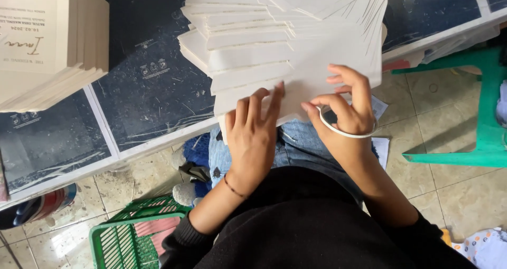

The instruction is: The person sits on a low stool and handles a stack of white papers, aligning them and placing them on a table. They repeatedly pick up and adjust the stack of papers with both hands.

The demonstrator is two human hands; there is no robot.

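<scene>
**Cream card stock, fanned, under two bare hands**

Cream printed card stack (pixel 50 42): far left on the dark tabletop (pixel 153 89), squared up, well apart from both hands.

Green plastic basket (pixel 124 237): on the tiled floor, lower left, beside the person's dark sleeve.

Fanned cream envelopes (pixel 274 42): centre of the table, stepped so that each flap edge shows; long axes run left to right, the fan climbing away from the person. The nearest edge overhangs the table rim above the lap.

Left hand (pixel 253 134): flat, fingers together and extended, tips pressing the nearest envelope's lower edge; it grasps nothing. A thin cord bracelet sits on the wrist.

Right hand (pixel 346 105): fingers curled loosely, tips touching the fan's lower right corner; a white band (pixel 343 131) is looped round it. Whether it pinches a sheet cannot be told.

The fan lies straight ahead of both hands, both equally near.

Green plastic stool (pixel 475 116): right, on the floor
</scene>
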